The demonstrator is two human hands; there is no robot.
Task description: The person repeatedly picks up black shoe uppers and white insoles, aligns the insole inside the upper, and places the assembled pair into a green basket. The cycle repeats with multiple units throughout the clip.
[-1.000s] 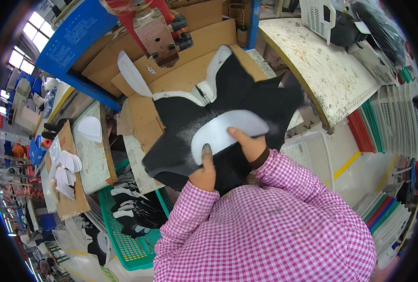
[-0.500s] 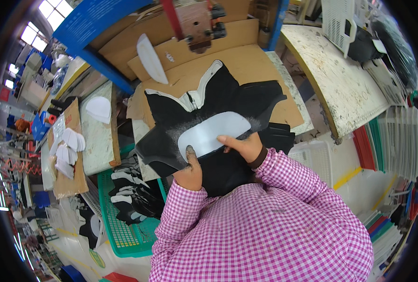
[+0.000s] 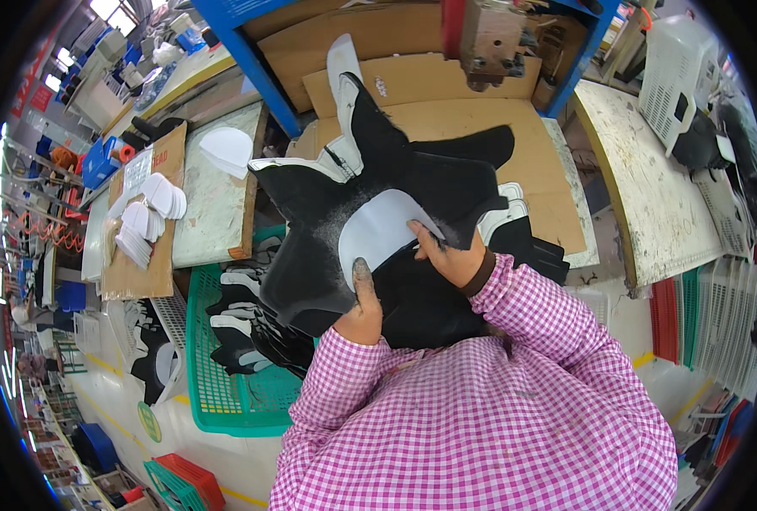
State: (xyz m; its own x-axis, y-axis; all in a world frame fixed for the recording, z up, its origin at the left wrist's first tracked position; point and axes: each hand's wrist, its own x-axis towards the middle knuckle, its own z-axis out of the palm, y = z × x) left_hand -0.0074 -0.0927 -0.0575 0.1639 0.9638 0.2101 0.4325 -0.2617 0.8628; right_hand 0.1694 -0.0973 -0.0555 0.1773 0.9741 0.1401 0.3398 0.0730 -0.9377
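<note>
Held between my hands is a black shoe upper [image 3: 451, 183] with white padding along its notched far edge. On its grey-dusted middle lies a smooth white rounded stiffener piece [image 3: 380, 228]. My left hand [image 3: 361, 308] is closed on the near left, its blackened thumb pressing the stiffener's lower left end. My right hand [image 3: 455, 258] grips the near right side, thumb at the stiffener's right end. The fingers under the upper are hidden. More black uppers [image 3: 542, 255] with white padding lie beneath and to the right.
Ahead stands a blue-framed machine [image 3: 269, 77] with a metal head [image 3: 491, 43] above a cardboard-covered table [image 3: 446, 111]. White cut pieces [image 3: 144, 223] sit on cardboard at left. A green basket [image 3: 242, 417] of uppers stands below. A worn table [image 3: 642, 196] is at right.
The upper has tilted, its right side swinging toward me, with the stiffener turning along. Both hands keep their grip. My view has shifted left, and white-padded uppers now show beside my right hand.
</note>
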